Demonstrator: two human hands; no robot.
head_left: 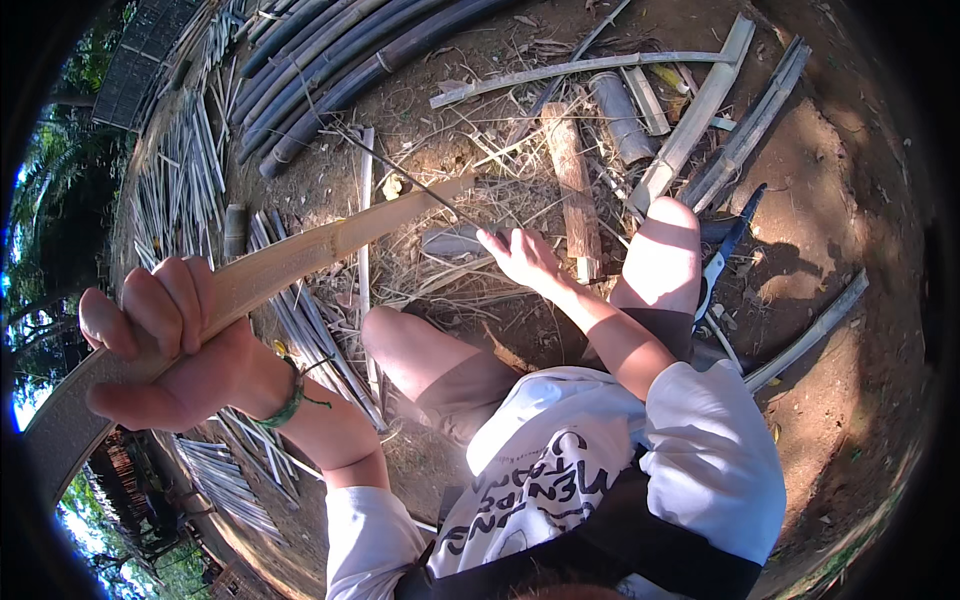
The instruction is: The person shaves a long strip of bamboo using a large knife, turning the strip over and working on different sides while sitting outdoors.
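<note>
We see our left hand clamped in a fist around a long split bamboo strip, which runs from the lower left up toward the middle of the ground. Our right hand reaches down with fingers spread, touching a flat grey blade lying on dry straw; we cannot tell whether it grips it. Just beside that hand stands a short wooden log. Dark bamboo poles lie stacked at the top, thin slats pile at the left, and blue-handled shears rest by our right knee.
</note>
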